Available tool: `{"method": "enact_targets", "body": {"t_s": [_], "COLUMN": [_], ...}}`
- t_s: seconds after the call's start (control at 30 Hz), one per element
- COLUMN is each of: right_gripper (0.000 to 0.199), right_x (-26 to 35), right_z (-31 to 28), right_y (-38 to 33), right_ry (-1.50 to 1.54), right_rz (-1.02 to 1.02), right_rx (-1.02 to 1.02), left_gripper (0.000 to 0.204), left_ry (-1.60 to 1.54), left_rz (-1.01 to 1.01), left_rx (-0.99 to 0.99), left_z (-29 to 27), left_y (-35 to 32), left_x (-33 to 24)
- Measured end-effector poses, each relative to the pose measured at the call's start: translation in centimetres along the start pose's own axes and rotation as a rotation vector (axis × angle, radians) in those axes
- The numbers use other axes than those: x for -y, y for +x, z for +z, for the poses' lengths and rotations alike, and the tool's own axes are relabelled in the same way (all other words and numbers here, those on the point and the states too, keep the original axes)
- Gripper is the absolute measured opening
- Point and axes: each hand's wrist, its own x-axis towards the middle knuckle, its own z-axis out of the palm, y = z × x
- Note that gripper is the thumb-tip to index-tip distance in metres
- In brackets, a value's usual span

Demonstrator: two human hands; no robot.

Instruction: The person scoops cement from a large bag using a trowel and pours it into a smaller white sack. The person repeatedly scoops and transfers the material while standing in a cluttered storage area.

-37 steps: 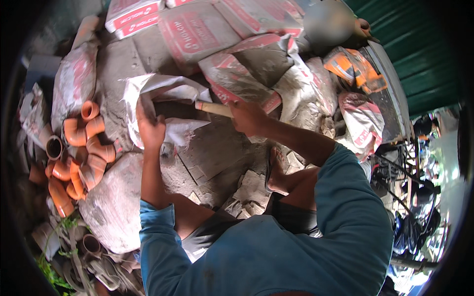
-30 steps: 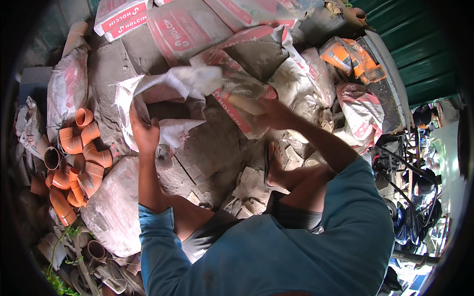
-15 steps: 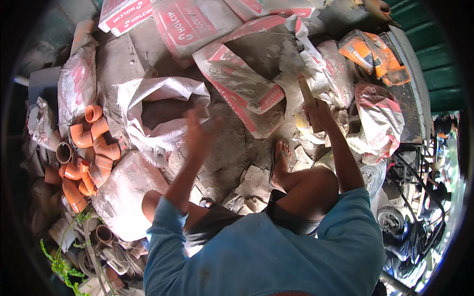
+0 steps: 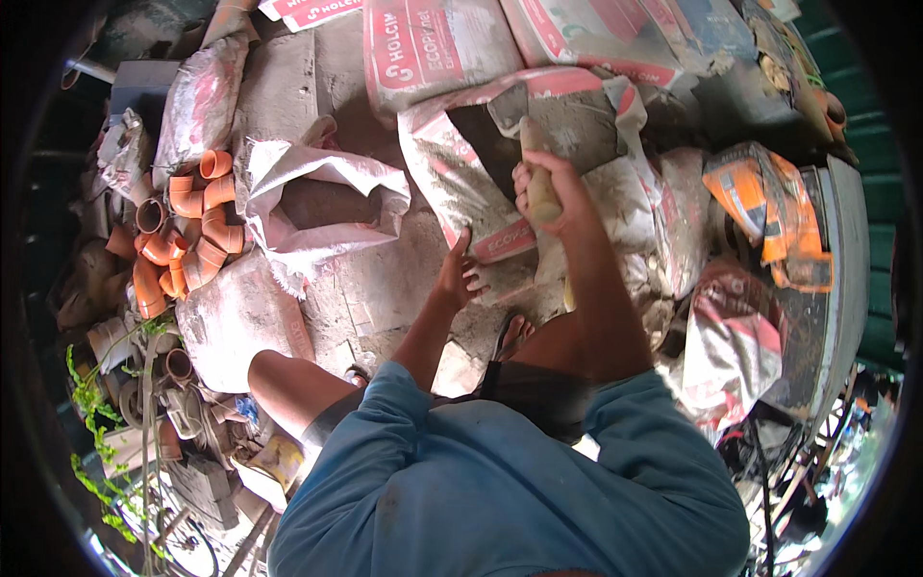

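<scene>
Tool in grip, the right hand wraps its fingers round a pale wooden handle, thicker at the near end; the grey head points away from the person, over the gaping mouth of a red-and-white bag caked with dust — how deep it sits, I cannot tell; the left hand holds nothing, its fingers loosely spread by the bag's near edge, and whether they touch it I cannot make out; to the left of that bag stands an open white sack, its rim folded back, its near edge frayed; farther left lie orange pipe elbows in a heap, beside a dusty pale sack lying flat; beyond the gaping bag, closed bags rest side by side; over on the right — near a crumpled bag with red patches — lies an orange-and-black packet; the person sits low in a blue shirt, knees apart, one sandalled foot showing beneath the right forearm.
</scene>
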Motion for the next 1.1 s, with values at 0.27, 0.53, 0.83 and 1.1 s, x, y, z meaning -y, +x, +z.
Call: {"method": "enact_targets", "body": {"t_s": [0.27,0.53,0.83,1.1], "right_gripper": [0.022,0.022,0.023,0.022], "right_x": [1.1,4.0,8.3,9.1], "right_z": [-2.7,-6.1,-9.8,-10.6], "right_y": [2.3,0.8,-2.8,-2.8], "right_ry": [0.008,0.240,0.128,0.048], "right_rz": [-0.047,0.074,-0.074,-0.113], "right_rx": [0.114,0.231,0.175,0.185], "left_gripper": [0.117,0.057,0.034,0.037], "left_ry": [0.001,0.111,0.509,0.580], "left_rz": [0.095,0.312,0.777,0.786], "left_rx": [-0.047,-0.230,-0.228,-0.338], "left_z": [1.2,6.3,13.9,16.6], "left_y": [0.7,0.0,0.5,-1.6], "left_x": [0.1,-1.5,-5.6,-2.7]}}
